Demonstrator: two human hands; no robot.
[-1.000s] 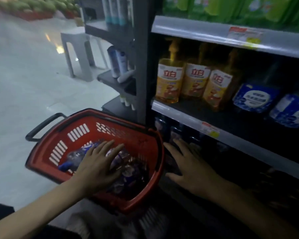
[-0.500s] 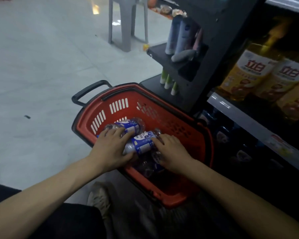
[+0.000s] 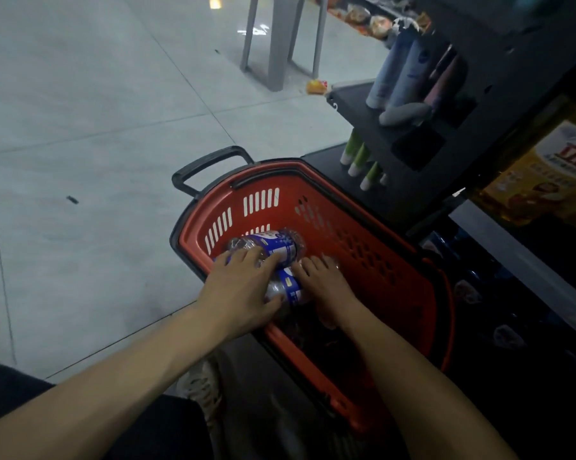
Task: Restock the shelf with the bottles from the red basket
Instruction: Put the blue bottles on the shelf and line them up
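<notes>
Left hand (image 3: 243, 290) is reaching into the red basket (image 3: 363, 234), fingers curling over the far bottle (image 3: 273, 242) while the thumb is hooking under the near bottle (image 3: 291, 288). It looks like it's pinching that one to lift it clear of the pile. Right hand (image 3: 328, 287) is lying on the same bottle's other end, fingers together; whether it's truly gripping, I cannot tell. Both bottles are lying on their sides in the basket, which is sitting just beside the shelf (image 3: 528, 267), handy for a short carry.
</notes>
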